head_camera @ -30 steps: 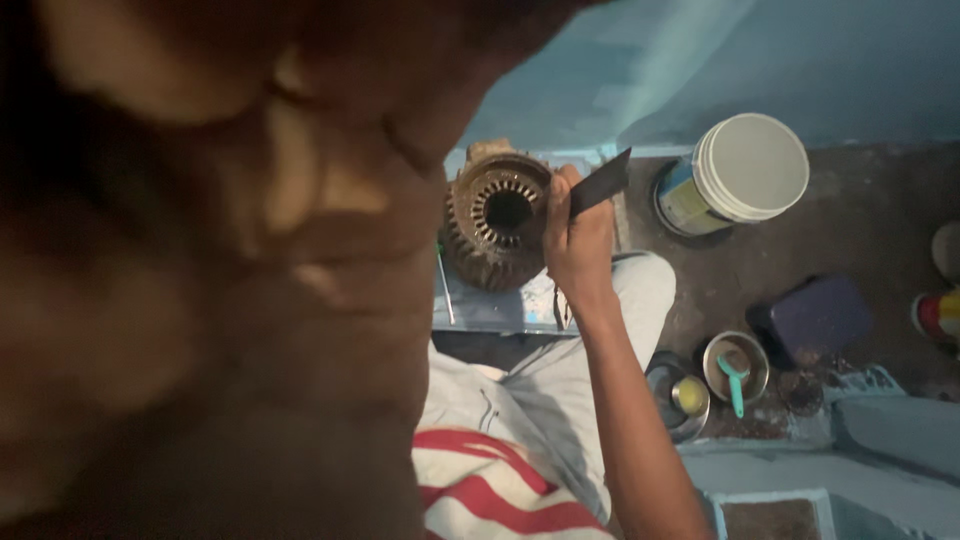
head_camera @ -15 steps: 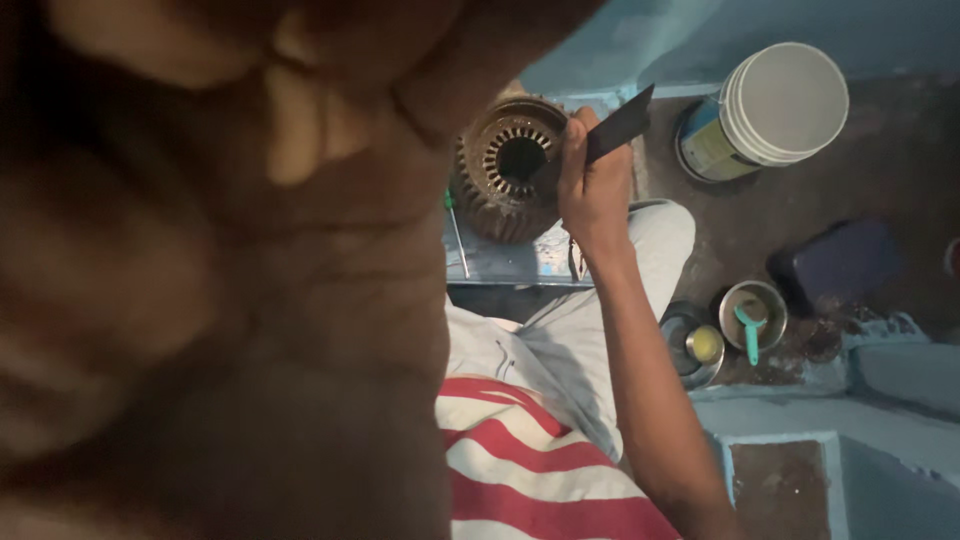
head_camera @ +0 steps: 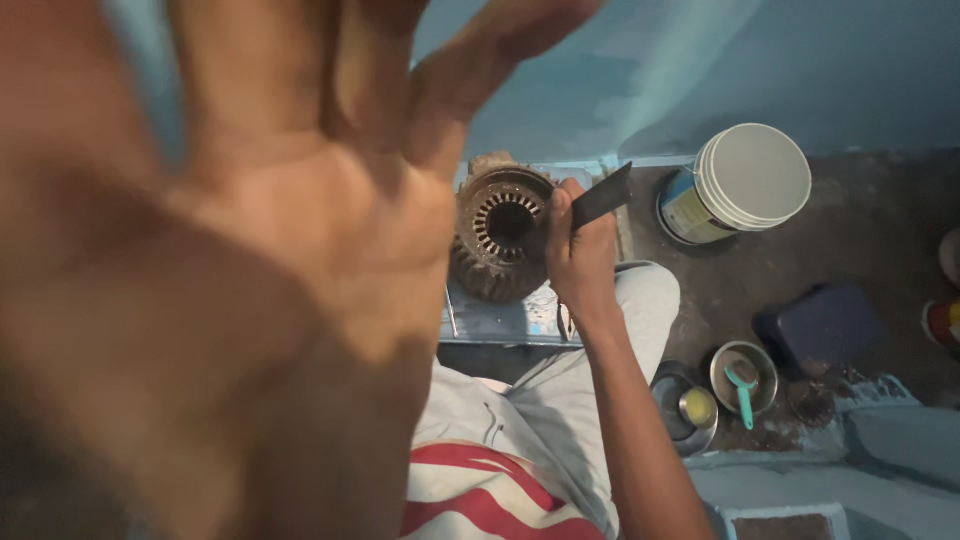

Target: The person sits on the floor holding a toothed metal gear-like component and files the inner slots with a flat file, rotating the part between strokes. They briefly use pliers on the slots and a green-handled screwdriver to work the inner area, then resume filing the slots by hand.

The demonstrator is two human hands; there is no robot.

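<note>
My left hand (head_camera: 250, 230) is raised close to the camera, palm facing it, fingers spread, holding nothing; it blocks most of the left side of the view. My right hand (head_camera: 580, 245) grips a flat dark blade-like tool (head_camera: 603, 197) beside a round brown slotted metal motor core (head_camera: 503, 232). The core rests on a low blue platform (head_camera: 510, 322) in front of my knees. The tool's tip points up and to the right, away from the core's opening.
A white lidded plastic bucket (head_camera: 745, 180) stands on the grey floor at the right. Lower right are a metal bowl with a teal spoon (head_camera: 744, 385), a small tin (head_camera: 697, 408) and a dark blue box (head_camera: 820, 325). A blue wall rises behind.
My left hand has drawn back from the lens and opened, its fingers now spread. The view shifted slightly; my right hand stays on the tool beside the core.
</note>
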